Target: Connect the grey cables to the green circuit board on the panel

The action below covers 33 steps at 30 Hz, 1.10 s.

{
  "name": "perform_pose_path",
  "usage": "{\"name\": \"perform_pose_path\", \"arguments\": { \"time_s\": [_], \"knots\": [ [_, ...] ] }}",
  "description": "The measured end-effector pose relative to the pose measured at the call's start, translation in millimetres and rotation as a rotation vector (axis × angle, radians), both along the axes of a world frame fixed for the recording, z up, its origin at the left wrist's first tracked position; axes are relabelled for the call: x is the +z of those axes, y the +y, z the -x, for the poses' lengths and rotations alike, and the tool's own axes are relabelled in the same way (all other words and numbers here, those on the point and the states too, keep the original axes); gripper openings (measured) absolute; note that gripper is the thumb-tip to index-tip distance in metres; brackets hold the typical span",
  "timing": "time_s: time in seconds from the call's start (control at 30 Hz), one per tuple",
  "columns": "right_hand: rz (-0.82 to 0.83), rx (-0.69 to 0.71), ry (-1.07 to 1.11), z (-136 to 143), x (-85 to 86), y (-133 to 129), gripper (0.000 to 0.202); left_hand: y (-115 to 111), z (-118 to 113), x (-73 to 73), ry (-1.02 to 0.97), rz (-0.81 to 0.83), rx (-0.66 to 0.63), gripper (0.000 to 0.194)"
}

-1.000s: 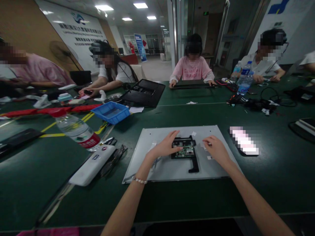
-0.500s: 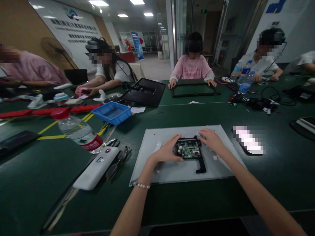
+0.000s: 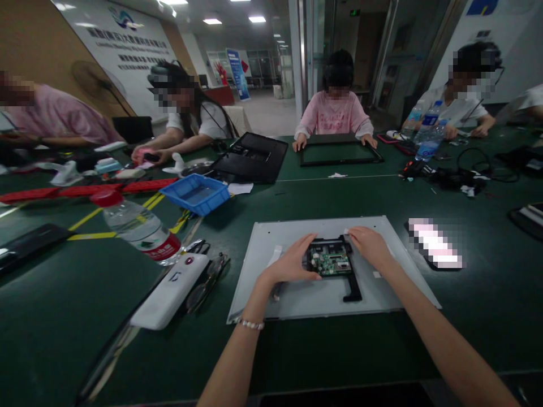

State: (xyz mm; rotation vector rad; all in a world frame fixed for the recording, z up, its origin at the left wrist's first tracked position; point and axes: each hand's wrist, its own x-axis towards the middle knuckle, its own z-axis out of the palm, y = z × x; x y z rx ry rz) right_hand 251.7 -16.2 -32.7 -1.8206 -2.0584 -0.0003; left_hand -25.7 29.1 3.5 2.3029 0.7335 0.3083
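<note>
A grey-white flat panel [image 3: 314,302] lies on the table in front of me. On it rests a black plastic frame [image 3: 352,288] with a green circuit board [image 3: 333,261] inside and an L-shaped arm pointing toward me. My left hand [image 3: 292,263] spans the frame's left side, with fingers at the top edge and thumb at the bottom, gripping it. At the upper right corner, my right hand [image 3: 370,246] has its fingers bent and pressed together on the frame. Its fingertips are partly hidden.
To the left are a water bottle [image 3: 142,229], a white power bank [image 3: 172,291], glasses [image 3: 206,282] and a blue tray [image 3: 195,193]. A lit phone [image 3: 435,243] lies right of the panel. Across the table, a person in pink holds a black screen bezel [image 3: 341,163]; other people sit nearby.
The view has shifted slightly, so everything sits a little farther right. Both my hands keep their places on the frame, with hardly any other movement.
</note>
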Motion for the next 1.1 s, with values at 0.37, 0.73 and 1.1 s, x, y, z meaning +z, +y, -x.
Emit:
{"name": "perform_pose_path", "arguments": {
  "time_s": [0.37, 0.73, 1.1],
  "knots": [
    [0.003, -0.027, -0.01, 4.8, 2.4, -0.3, 0.023, 0.3, 0.5, -0.2, -0.012, -0.02, -0.019, 0.103],
    [-0.127, 0.01, 0.181, 11.1, 6.9, 3.5, 0.026, 0.6, -0.6, -2.7, -0.025, -0.02, -0.002, 0.105],
    [-0.024, 0.101, 0.168, 29.7, 3.9, 7.3, 0.024, 0.3, -1.5, -4.4, -0.012, -0.038, -0.005, 0.104]
  ]
}}
